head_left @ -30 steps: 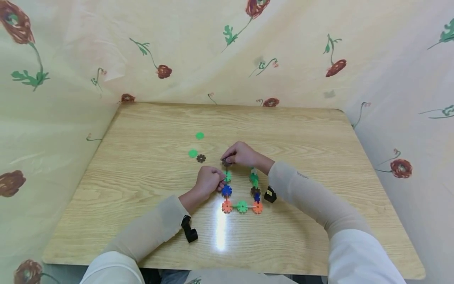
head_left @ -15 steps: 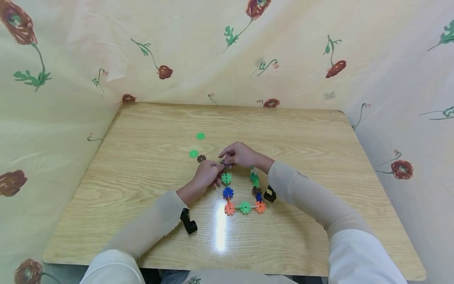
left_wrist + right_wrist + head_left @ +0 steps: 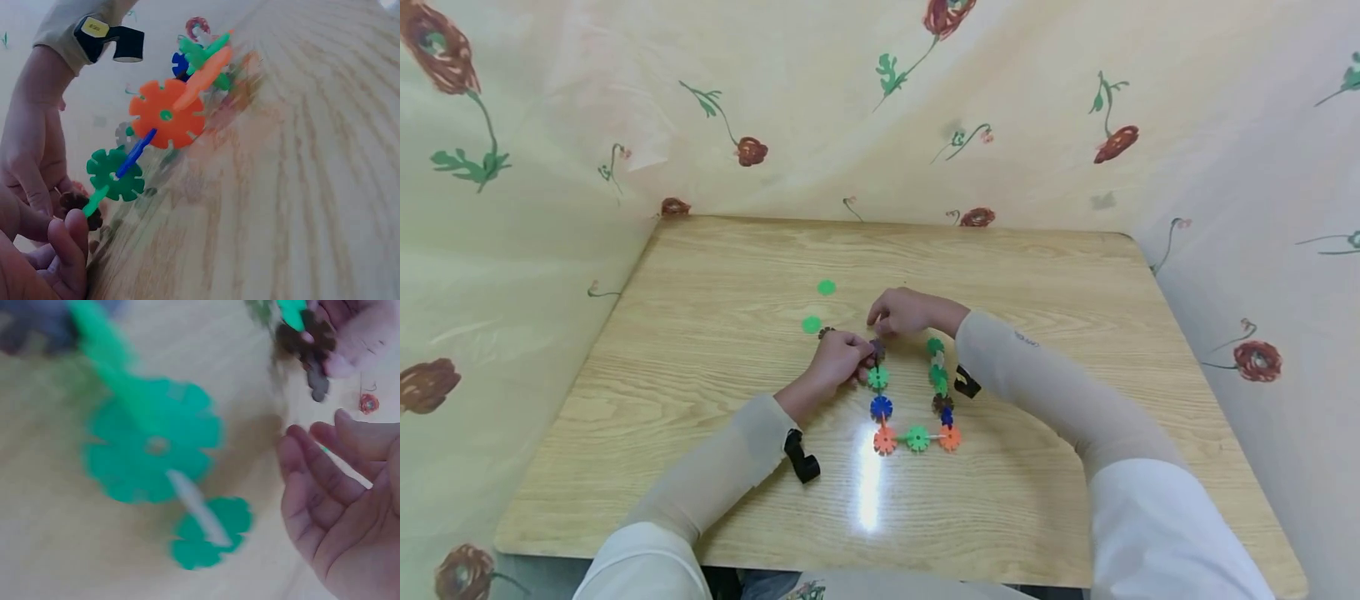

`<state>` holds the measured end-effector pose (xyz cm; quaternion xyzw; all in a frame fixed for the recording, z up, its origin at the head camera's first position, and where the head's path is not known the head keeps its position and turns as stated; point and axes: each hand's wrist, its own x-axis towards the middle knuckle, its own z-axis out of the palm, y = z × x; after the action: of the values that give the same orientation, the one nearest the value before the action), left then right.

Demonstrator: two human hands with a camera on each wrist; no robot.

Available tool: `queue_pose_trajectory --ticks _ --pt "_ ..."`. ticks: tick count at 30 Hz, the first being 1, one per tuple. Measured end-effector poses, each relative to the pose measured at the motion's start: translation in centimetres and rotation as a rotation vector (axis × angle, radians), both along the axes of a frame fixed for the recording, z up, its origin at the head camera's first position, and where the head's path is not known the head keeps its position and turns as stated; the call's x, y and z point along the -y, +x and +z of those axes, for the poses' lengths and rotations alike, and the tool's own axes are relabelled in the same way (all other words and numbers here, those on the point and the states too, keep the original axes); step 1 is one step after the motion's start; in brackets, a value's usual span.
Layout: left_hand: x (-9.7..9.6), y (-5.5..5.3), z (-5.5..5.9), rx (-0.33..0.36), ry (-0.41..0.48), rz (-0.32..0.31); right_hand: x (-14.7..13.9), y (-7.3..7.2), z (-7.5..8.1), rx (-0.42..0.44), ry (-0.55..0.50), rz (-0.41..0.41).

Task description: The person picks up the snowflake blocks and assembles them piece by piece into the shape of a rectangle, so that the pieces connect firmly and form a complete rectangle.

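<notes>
A chain of slotted snowflake discs lies on the table in a U shape, open at its far side. My left hand (image 3: 838, 362) pinches the brown snowflake disc (image 3: 877, 349) at the far end of the left arm of the chain, beside a green disc (image 3: 877, 377). In the right wrist view a second, edge-on brown disc (image 3: 317, 382) joins the held one. My right hand (image 3: 904, 312) hovers just beyond the chain, fingers loosely bent and holding nothing. Orange discs (image 3: 884, 440) form the near corners.
Two loose green discs (image 3: 826, 287) and a partly covered brown disc (image 3: 826, 332) lie left of the hands. The chain's right arm ends in a green disc (image 3: 935, 344) below the right forearm. A flowered curtain (image 3: 820, 108) hangs behind the wooden table (image 3: 1037, 517).
My left hand has moved up the chain from the green disc to the brown one. The right hand has let go of the brown disc and drawn slightly away.
</notes>
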<state>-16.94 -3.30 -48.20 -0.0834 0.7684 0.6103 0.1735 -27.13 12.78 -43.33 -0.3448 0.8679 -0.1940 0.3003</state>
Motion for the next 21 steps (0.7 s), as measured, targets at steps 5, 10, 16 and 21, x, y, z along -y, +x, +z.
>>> queue_pose_trajectory --ticks 5,10,16,21 --pt "0.5 0.0 0.2 0.016 0.011 -0.033 2.7 -1.2 0.8 -0.106 0.066 0.070" --pt "0.6 0.1 -0.1 -0.022 0.007 -0.056 5.5 -1.3 0.4 -0.185 0.051 0.126" --pt "0.5 0.1 -0.5 -0.052 -0.003 -0.066 7.6 -0.8 -1.1 -0.215 0.059 0.161" --pt "0.4 0.1 -0.6 -0.089 0.025 -0.070 8.0 -0.2 -2.1 -0.247 0.062 0.158"
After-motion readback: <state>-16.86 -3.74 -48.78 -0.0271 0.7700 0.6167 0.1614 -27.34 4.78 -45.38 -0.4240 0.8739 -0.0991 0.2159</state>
